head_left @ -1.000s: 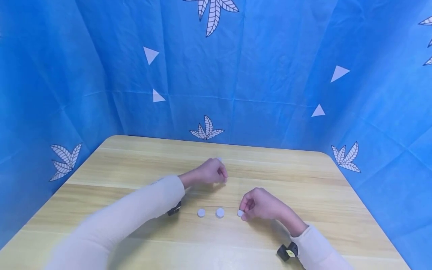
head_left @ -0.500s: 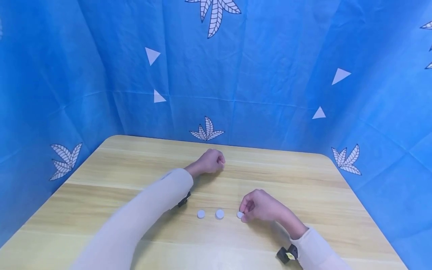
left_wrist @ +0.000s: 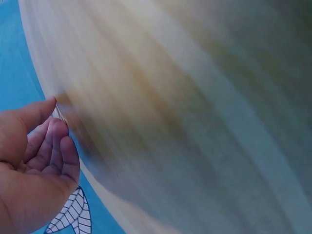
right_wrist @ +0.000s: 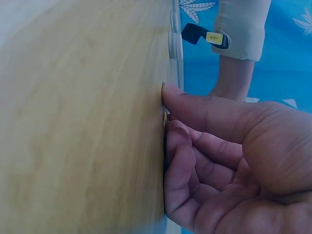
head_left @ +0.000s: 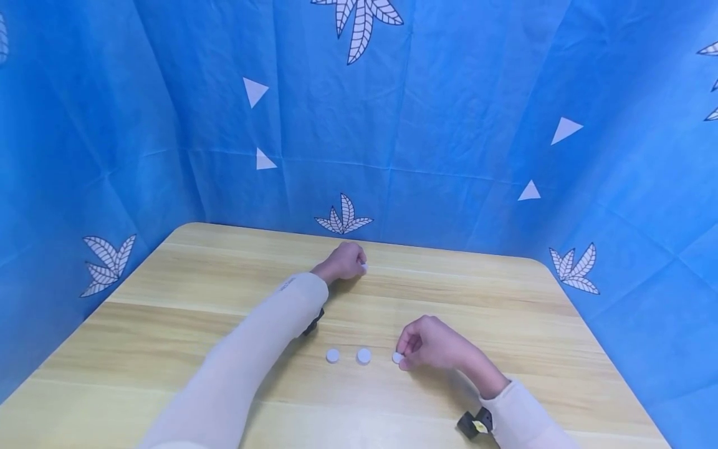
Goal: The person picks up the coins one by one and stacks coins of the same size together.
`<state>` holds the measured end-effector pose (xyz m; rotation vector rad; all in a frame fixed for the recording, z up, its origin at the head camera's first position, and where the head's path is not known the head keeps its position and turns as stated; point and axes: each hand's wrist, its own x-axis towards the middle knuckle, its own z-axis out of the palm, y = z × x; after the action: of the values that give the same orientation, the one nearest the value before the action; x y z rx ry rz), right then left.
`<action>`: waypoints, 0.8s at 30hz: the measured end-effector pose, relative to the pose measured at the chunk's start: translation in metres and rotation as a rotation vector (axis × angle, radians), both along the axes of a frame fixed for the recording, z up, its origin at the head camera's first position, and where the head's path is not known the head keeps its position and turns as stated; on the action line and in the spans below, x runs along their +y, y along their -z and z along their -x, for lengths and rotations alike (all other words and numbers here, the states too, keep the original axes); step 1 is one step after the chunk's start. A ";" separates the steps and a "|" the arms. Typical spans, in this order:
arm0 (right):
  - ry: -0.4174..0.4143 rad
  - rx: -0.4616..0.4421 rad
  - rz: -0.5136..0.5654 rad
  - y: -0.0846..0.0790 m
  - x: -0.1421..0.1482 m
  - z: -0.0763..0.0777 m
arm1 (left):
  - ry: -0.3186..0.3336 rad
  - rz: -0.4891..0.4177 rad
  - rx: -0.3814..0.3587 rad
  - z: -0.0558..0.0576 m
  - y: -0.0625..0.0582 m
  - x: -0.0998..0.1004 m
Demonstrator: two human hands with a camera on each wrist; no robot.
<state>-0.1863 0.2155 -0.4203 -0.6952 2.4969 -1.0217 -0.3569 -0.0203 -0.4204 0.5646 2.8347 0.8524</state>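
At the far middle of the table my left hand [head_left: 346, 260] pinches a small white round disc [head_left: 364, 267] between thumb and fingertips, low over the wood. A thin edge of it shows between the thumb and index finger in the left wrist view. My right hand [head_left: 429, 342] rests nearer, its thumb and index finger at either side of another small white disc [head_left: 397, 357] lying flat on the table. The remaining fingers of that hand [right_wrist: 209, 161] curl in against the tabletop. Two more white discs, a smaller one [head_left: 333, 356] and a thicker one [head_left: 363, 356], lie in a row left of it.
The pale wooden table [head_left: 168, 349] has rounded far corners. A blue cloth [head_left: 449, 112] with white leaves and triangles hangs behind and at both sides. Black wrist cameras [head_left: 475, 424] are strapped under the sleeves. My left forearm [head_left: 247, 355] stretches across the table's left half.
My left hand has moved away from me, up to the disc at the far side, which now shows at its fingertips. The right hand and the nearer discs have stayed in place.
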 end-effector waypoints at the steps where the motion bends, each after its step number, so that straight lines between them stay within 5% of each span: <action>1: 0.000 0.002 -0.002 0.000 0.000 0.000 | -0.002 -0.005 -0.012 0.001 0.000 -0.001; 18: 0.006 -0.012 0.002 0.000 -0.001 -0.001 | -0.031 -0.095 -0.182 0.016 0.006 -0.006; 24: 0.010 -0.004 -0.010 -0.001 -0.001 -0.002 | -0.006 -0.112 -0.183 0.017 0.005 -0.003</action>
<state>-0.1844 0.2147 -0.4190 -0.6773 2.5028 -1.0128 -0.3740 -0.0236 -0.4251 0.4653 2.6388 1.0128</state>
